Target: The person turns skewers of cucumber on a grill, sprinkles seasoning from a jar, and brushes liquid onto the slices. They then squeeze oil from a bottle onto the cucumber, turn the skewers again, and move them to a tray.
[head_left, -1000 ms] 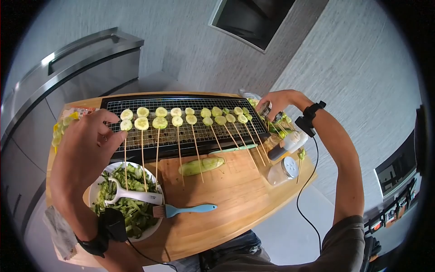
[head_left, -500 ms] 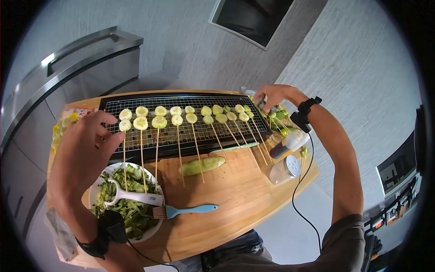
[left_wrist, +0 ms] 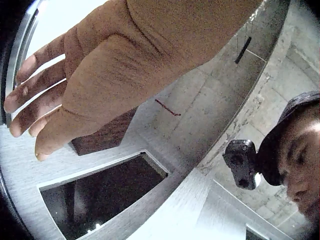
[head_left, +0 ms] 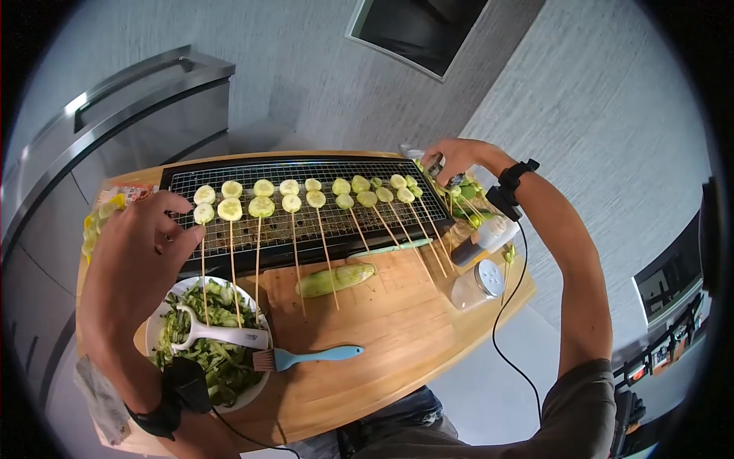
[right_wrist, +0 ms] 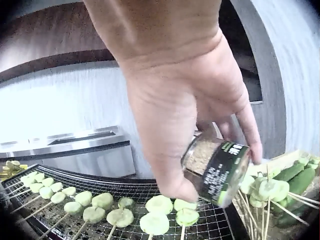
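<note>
My right hand (head_left: 459,157) is over the right end of the grill (head_left: 348,164) and grips a seasoning jar (right_wrist: 215,170) on its side. The jar is see-through, with tan powder inside and a dark label. Below it, in the right wrist view, cucumber slices (right_wrist: 155,223) on skewers lie on the mesh. Skewers of paired slices (head_left: 261,206) run along the grill, their sticks pointing toward me. My left hand (head_left: 130,260) hovers by the grill's left end, fingers loosely bent, holding nothing; the left wrist view shows its palm bare.
At front left stands a bowl (head_left: 151,333) of green peelings, a white peeler (head_left: 229,334) across it. A blue basting brush (head_left: 321,354) and a peeled cucumber (head_left: 335,281) lie mid-table. A shaker (head_left: 478,284), a bottle (head_left: 475,243) and more skewers (right_wrist: 270,192) sit right.
My right hand, with the seasoning jar, has shifted slightly toward the far side of the grill's right end. The left hand stays about where it was. The head view has turned a little.
</note>
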A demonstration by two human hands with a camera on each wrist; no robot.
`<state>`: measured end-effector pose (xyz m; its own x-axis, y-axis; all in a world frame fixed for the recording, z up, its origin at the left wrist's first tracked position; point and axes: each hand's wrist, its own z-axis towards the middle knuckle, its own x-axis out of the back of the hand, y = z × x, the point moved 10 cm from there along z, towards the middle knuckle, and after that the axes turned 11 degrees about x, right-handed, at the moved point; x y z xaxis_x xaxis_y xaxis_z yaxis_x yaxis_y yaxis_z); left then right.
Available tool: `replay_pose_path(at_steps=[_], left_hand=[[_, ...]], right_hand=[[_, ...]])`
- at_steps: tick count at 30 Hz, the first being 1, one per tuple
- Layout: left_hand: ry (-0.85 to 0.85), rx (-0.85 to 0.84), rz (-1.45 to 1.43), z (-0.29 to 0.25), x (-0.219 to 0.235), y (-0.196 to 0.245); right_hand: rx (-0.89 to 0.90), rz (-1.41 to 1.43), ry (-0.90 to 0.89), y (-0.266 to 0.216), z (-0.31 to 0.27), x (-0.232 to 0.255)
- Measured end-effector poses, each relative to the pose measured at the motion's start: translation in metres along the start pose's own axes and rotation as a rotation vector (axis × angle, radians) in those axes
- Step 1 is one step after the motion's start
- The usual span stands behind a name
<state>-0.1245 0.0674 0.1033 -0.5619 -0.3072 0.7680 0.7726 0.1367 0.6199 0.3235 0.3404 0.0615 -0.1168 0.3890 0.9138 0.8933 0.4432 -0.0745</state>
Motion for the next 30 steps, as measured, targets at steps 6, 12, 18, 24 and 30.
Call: replay_pose_path(at_steps=[6, 12, 18, 24, 30], left_hand=[[-0.006, -0.058, -0.051, 0.004, -0.002, -0.004], [-0.016, -0.088, -0.070, 0.005, -0.007, -0.005], [0.020, -0.022, -0.027, 0.008, -0.006, -0.013], [0.016, -0.050, 0.076, 0.008, -0.010, -0.005], [-0.017, -0.046, 0.095, 0.006, -0.027, -0.002]], right_hand=[[0.035, -0.050, -0.059, -0.017, -0.004, 0.002], [0.224, -0.011, 0.579, -0.038, -0.075, 0.106], [0.292, 0.292, 0.733, -0.063, -0.214, 0.090], [0.140, 0.373, 0.782, -0.013, -0.303, -0.020], [-0.091, 0.671, 0.767, 0.079, -0.307, -0.134]])
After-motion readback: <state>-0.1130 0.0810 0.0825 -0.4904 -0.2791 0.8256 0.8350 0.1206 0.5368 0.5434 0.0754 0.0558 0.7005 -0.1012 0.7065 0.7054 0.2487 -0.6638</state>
